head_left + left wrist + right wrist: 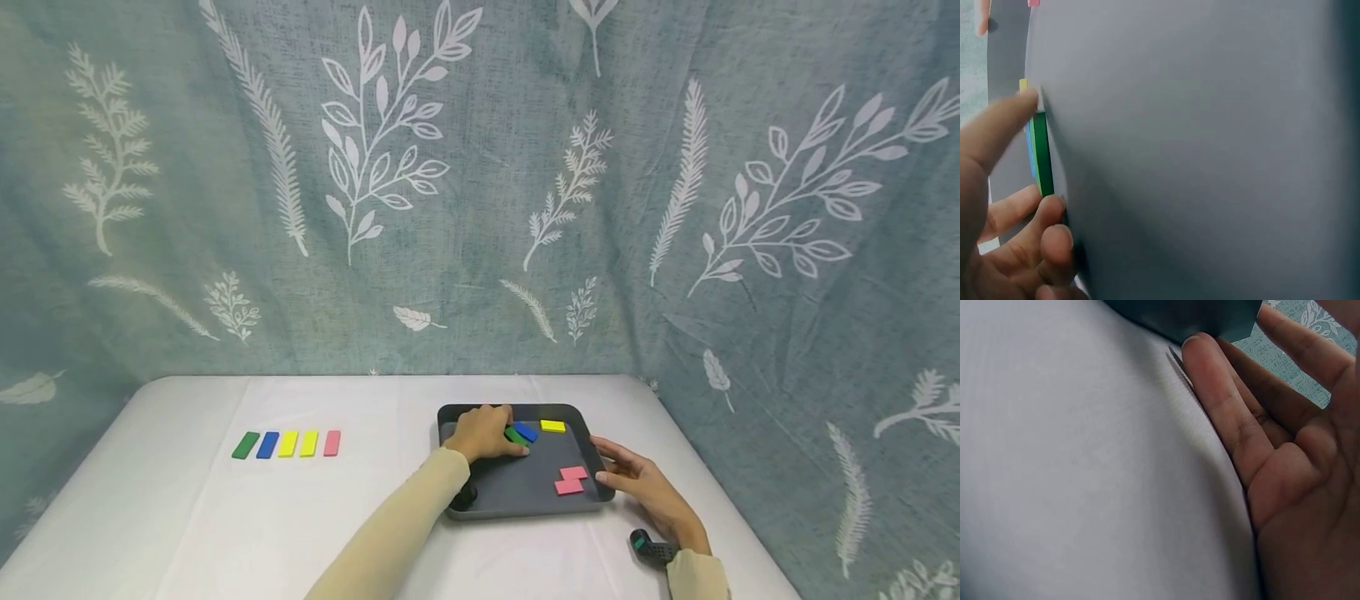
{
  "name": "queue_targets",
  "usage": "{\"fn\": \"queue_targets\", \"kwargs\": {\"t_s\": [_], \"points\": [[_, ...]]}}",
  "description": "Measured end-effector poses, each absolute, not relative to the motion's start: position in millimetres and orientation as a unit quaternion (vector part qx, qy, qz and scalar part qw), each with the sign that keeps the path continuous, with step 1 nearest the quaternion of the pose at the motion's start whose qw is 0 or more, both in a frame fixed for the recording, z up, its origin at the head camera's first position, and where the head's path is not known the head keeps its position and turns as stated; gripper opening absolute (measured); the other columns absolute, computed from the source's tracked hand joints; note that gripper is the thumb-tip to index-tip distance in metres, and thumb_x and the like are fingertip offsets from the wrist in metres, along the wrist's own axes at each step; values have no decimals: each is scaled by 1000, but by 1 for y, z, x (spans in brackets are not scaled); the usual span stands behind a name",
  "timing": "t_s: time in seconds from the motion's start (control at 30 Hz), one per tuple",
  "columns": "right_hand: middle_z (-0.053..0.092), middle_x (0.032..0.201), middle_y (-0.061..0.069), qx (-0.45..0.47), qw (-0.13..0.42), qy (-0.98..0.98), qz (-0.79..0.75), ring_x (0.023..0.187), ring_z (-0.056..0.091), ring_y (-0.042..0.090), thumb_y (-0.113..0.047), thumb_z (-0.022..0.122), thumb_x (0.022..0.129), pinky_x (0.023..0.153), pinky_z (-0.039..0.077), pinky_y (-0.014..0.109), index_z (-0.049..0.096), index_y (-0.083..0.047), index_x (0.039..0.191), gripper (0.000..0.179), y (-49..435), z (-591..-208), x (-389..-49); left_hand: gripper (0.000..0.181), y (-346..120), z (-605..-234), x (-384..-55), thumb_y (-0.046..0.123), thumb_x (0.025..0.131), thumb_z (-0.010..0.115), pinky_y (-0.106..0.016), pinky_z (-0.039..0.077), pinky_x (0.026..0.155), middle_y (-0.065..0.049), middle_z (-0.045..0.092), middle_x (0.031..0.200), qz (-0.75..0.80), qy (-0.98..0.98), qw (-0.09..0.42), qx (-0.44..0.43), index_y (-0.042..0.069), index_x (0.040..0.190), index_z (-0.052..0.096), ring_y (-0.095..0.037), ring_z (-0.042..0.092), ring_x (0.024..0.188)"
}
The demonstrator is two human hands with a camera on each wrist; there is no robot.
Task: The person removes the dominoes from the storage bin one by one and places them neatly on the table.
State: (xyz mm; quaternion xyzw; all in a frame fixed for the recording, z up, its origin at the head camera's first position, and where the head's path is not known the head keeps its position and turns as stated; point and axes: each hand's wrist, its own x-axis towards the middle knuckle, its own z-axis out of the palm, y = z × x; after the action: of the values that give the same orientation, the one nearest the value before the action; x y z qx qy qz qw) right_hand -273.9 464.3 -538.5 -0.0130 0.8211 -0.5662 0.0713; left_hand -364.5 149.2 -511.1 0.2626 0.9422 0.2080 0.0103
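My left hand [480,433] reaches into a dark grey tray [510,505]. Its thumb and fingers are at the two ends of a green block [1041,153], pinching it lengthwise in the left wrist view. Against that block lies a blue block [526,432]. Farther right in the tray are a yellow block [552,426] and two pink blocks [568,487], one touching the other. My right hand [648,487] rests at the tray's right side, its fingers fairly straight and touching the wall; the right wrist view shows a fingertip against the tray's underside edge [1222,319].
On the white table [300,517], left of the tray, a spaced row holds a green block [245,445], a blue block [267,445], two yellow blocks [287,444] and a pink block [332,443]. A patterned curtain [480,208] hangs behind and to the right.
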Motion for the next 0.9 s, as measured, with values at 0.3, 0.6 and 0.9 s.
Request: {"fn": "queue_targets", "kwargs": {"t_s": [0.3, 0.6, 0.9], "points": [[45, 157, 11, -19, 73, 820, -567, 132, 50, 31, -26, 79, 93, 111, 34, 54, 49, -21, 154, 68, 465, -539, -274, 48, 147, -511, -369, 39, 88, 83, -42, 56, 79, -2, 72, 118, 243, 924, 40, 291, 20, 130, 70, -21, 68, 92], [45, 157, 11, -13, 72, 822, -564, 130, 50, 31, -27, 79, 92, 109, 36, 48, 50, -21, 154, 68, 466, -540, -273, 54, 141, -510, -370, 42, 85, 85, -48, 54, 90, -7, 69, 126, 260, 922, 63, 279, 17, 129, 68, -29, 68, 109], [46, 156, 11, -10, 71, 822, -565, 127, 52, 30, -27, 81, 90, 108, 36, 49, 51, -20, 153, 70, 465, -540, -275, 49, 138, -514, -368, 43, 84, 86, -47, 55, 87, -5, 70, 124, 275, 922, 56, 267, 19, 124, 71, -27, 68, 105]]}}
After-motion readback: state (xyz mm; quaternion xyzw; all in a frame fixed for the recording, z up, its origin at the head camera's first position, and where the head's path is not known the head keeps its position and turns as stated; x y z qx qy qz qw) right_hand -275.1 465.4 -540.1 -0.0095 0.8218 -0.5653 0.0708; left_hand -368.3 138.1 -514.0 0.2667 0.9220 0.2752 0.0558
